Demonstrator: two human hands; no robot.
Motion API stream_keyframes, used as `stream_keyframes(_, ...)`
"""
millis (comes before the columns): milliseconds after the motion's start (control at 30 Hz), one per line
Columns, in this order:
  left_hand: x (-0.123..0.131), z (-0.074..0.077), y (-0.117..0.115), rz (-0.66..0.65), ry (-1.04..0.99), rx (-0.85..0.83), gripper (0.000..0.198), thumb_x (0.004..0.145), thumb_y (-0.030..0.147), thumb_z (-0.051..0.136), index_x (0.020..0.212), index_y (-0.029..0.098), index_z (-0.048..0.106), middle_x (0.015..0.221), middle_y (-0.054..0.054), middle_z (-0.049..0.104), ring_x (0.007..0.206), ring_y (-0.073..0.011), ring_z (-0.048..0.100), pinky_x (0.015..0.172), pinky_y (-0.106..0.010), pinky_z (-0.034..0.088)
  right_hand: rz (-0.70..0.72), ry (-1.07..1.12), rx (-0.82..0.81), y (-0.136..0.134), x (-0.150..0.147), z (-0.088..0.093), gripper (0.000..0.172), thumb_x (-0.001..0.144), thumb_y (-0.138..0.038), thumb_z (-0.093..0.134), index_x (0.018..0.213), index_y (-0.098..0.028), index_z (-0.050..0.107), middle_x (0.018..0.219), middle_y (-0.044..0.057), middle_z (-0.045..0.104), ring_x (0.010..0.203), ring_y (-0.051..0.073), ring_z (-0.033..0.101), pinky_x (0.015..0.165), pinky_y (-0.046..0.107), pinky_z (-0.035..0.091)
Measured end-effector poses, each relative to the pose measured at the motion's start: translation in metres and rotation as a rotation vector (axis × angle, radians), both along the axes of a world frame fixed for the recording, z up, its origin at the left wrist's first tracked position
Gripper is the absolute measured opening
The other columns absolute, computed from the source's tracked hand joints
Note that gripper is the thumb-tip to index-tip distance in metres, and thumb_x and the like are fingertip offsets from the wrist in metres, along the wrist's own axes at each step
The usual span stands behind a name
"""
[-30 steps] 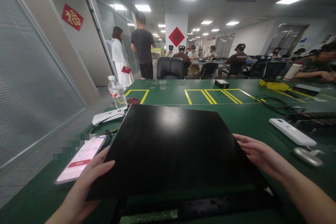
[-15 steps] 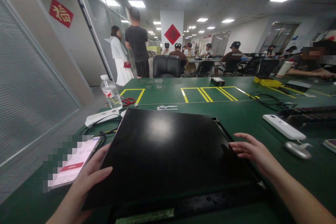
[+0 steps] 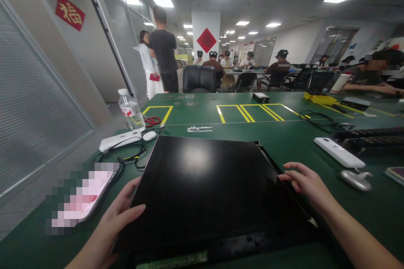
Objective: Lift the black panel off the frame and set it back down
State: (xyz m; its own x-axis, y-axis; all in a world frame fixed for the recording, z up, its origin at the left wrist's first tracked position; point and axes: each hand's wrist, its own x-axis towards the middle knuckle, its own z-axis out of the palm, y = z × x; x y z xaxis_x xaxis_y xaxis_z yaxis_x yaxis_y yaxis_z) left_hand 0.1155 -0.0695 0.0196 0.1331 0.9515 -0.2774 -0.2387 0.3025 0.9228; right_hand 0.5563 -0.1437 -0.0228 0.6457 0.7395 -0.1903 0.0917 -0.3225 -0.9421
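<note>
A large glossy black panel (image 3: pixel 205 189) lies in front of me on the green table (image 3: pixel 290 138), over a dark frame whose edge shows along its right and near sides. My left hand (image 3: pixel 116 218) grips the panel's left edge, thumb on top. My right hand (image 3: pixel 304 185) rests at the right edge with its fingers spread, touching the panel and the frame. A green circuit strip (image 3: pixel 172 260) shows at the near edge.
A phone (image 3: pixel 85 195) lies at my left, beyond it cables (image 3: pixel 129 155), a white device (image 3: pixel 120 139), a water bottle (image 3: pixel 131 111) and red scissors (image 3: pixel 152 122). At right sit another white device (image 3: pixel 339 152), a mouse (image 3: pixel 355 179) and a keyboard (image 3: pixel 372 134). People sit and stand behind.
The panel has come down flatter onto the frame and shifted slightly right. My right hand moved from gripping the edge to resting on it with fingers spread.
</note>
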Motion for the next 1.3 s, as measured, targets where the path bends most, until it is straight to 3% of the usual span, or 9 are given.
stream_keyframes(100,-0.0008,-0.001,0.0001,-0.003,-0.007,-0.005,0.073,0.058,0.028,0.087,0.126,0.035,0.061,0.109,-0.002,0.08,0.106,-0.0376,0.07,0.077,-0.039,0.061,0.003,-0.016,-0.004,0.0002,0.0027,-0.0021,0.039,0.066,-0.04,0.068,0.098,-0.02,0.057,0.073,0.008,0.076,0.039,0.007,0.038,0.043,0.023,0.029)
stream_keyframes(267,-0.0015,-0.0023,0.0004,-0.012,-0.004,-0.03,0.071,0.059,0.028,0.087,0.125,0.031,0.062,0.109,-0.005,0.079,0.101,-0.0378,0.072,0.076,-0.04,0.06,0.009,-0.045,-0.004,-0.0004,0.0067,-0.0049,0.038,0.066,-0.041,0.068,0.097,-0.02,0.057,0.071,0.008,0.076,0.037,0.007,0.039,0.042,0.023,0.031)
stream_keyframes(367,-0.0005,-0.0006,-0.0012,-0.018,-0.004,-0.042,0.067,0.06,0.028,0.087,0.122,0.031,0.062,0.111,-0.005,0.078,0.1,-0.0383,0.072,0.072,-0.039,0.061,0.004,-0.064,-0.012,0.0,0.0066,-0.004,0.037,0.066,-0.042,0.067,0.095,-0.021,0.058,0.07,0.008,0.076,0.036,0.008,0.04,0.041,0.024,0.032)
stream_keyframes(633,0.0008,0.0011,-0.0023,-0.02,-0.003,-0.047,0.071,0.059,0.029,0.087,0.125,0.032,0.062,0.107,-0.005,0.08,0.105,-0.0389,0.07,0.079,-0.041,0.06,-0.007,-0.066,-0.052,0.0016,0.0016,0.0027,0.039,0.061,-0.043,0.067,0.092,-0.021,0.056,0.067,0.008,0.075,0.036,0.009,0.039,0.041,0.025,0.03)
stream_keyframes(867,0.0001,-0.0023,-0.0009,-0.028,0.026,-0.036,0.064,0.06,0.029,0.087,0.119,0.033,0.065,0.11,-0.004,0.079,0.095,-0.0365,0.074,0.073,-0.038,0.06,-0.003,-0.079,-0.015,0.0008,0.0064,-0.0021,0.039,0.063,-0.044,0.067,0.092,-0.022,0.055,0.067,0.007,0.075,0.036,0.009,0.038,0.041,0.025,0.028)
stream_keyframes(1167,0.0008,-0.0032,-0.0011,-0.039,0.027,-0.072,0.07,0.06,0.031,0.087,0.125,0.034,0.062,0.106,-0.003,0.08,0.088,-0.0329,0.075,0.079,-0.038,0.059,0.004,-0.1,-0.048,0.0,0.0073,0.0008,0.035,0.065,-0.044,0.064,0.091,-0.021,0.054,0.068,0.007,0.076,0.037,0.008,0.038,0.042,0.024,0.03)
stream_keyframes(1300,0.0022,-0.0041,-0.0014,-0.042,0.012,-0.052,0.067,0.061,0.031,0.087,0.123,0.033,0.062,0.108,-0.003,0.079,0.094,-0.0343,0.074,0.076,-0.037,0.06,0.003,-0.115,-0.035,-0.0011,0.0084,0.0009,0.033,0.066,-0.044,0.064,0.087,-0.022,0.054,0.068,0.007,0.076,0.037,0.008,0.038,0.042,0.024,0.03)
